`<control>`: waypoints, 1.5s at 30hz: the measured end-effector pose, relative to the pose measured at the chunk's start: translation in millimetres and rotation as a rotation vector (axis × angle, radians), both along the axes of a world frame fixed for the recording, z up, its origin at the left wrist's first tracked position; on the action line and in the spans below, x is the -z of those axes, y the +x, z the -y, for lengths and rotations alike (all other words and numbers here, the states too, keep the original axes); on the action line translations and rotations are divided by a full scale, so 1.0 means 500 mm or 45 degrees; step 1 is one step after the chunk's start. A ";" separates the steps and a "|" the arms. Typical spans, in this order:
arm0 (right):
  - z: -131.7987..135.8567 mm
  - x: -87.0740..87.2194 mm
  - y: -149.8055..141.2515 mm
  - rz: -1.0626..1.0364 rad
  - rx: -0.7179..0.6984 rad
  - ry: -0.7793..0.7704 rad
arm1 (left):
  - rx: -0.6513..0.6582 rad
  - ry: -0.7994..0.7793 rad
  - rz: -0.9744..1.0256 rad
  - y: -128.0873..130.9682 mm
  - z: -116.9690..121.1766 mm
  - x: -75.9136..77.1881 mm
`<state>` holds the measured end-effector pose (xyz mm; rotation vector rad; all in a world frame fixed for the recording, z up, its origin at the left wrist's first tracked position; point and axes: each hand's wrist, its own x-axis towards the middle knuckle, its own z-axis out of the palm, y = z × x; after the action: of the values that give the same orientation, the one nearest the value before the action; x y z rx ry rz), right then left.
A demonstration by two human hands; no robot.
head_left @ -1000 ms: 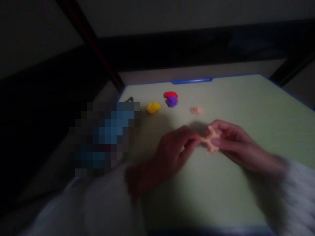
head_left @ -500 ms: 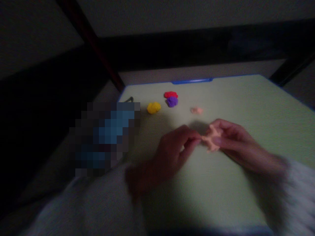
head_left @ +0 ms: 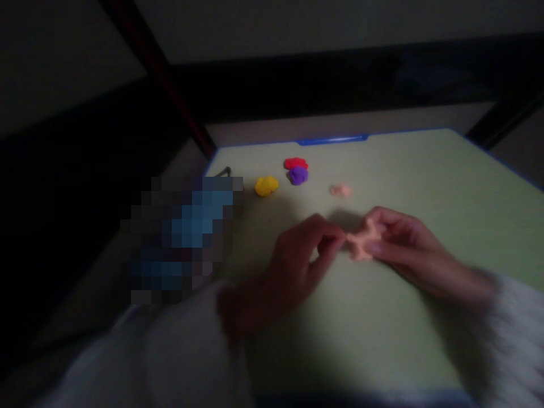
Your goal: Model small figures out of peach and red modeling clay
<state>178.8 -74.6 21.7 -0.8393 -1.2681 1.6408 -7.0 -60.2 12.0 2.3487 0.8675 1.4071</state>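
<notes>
A pale pink piece of modelling clay (head_left: 361,243) with several short points is held above the table. My right hand (head_left: 403,241) grips its right side, thumb across the front and fingers behind. From the left, my left hand (head_left: 304,255) pinches the tip of one point between thumb and fingers. Just beyond the hands lies a smaller pink scrap of clay (head_left: 340,190). Farther left are a yellow lump of clay (head_left: 266,186), a purple lump (head_left: 298,175) and a red lump (head_left: 296,163) touching behind the purple one.
The pale table (head_left: 403,164) has a blue rim, with a blue handle-like strip (head_left: 334,139) at the far edge. A pixelated, bluish object (head_left: 191,221) lies at the left side. Behind the table runs a dark band along the wall. The scene is dim.
The pink clay has tilted slightly in my fingers, its lower points shifting left. Both hands keep their grip and stay nearly in place. The other lumps lie as before.
</notes>
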 end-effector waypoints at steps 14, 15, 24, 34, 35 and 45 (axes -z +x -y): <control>-0.001 0.000 -0.002 0.053 0.011 0.041 | 0.008 0.049 0.009 0.001 -0.002 -0.001; 0.000 -0.001 -0.002 0.053 0.011 0.041 | 0.004 0.047 0.008 0.001 -0.002 -0.001; 0.000 -0.003 -0.004 0.082 -0.006 0.047 | 0.006 0.052 0.001 0.001 -0.002 -0.002; 0.000 0.000 0.000 0.087 0.027 0.049 | -0.005 0.038 -0.007 0.001 -0.001 -0.001; 0.000 0.000 0.000 0.084 0.035 0.043 | -0.008 0.038 -0.005 0.001 -0.001 -0.001; 0.001 -0.002 -0.001 0.023 -0.011 0.028 | -0.008 0.046 -0.010 0.002 -0.001 -0.003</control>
<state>178.1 -74.8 22.5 -0.8377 -1.3017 1.6265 -6.2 -59.6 13.3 2.3817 0.8590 1.4283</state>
